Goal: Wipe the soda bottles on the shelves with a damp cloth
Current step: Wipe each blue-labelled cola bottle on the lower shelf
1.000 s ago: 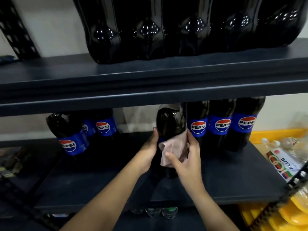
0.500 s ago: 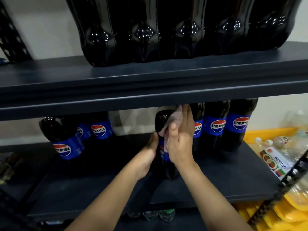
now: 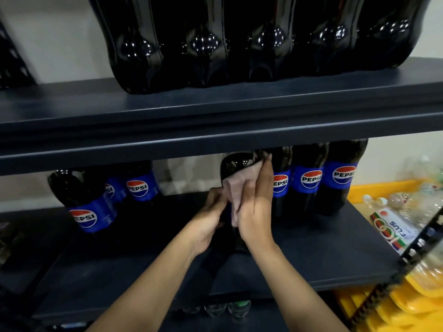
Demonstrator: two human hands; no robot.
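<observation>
The soda bottle [image 3: 236,164] under attention stands upright near the middle of the lower shelf [image 3: 323,255], apart from the rows on either side; its dark shoulder shows beneath the edge of the upper shelf [image 3: 215,130]. Left hand [image 3: 211,219] grips the bottle's body from the left, fingers curled round it. Right hand [image 3: 256,212] lies against the bottle's front with fingers straight and close together, pressing a pale pink cloth [image 3: 236,188] flat onto the bottle's upper body. The cloth's lower part hangs folded between the two hands.

Just right of the held bottle stand three Pepsi bottles [image 3: 309,180] in a row, labels facing out. To the left, well apart, a second group of Pepsi bottles [image 3: 96,212] stands on the same shelf. The upper shelf carries a row of large dark bottles [image 3: 239,44], only their lower halves in view. At far right, a yellow crate [image 3: 383,188] holds clear bottles with a red and green label. Small bottle tops [image 3: 230,307] show below the lower shelf's front edge.
</observation>
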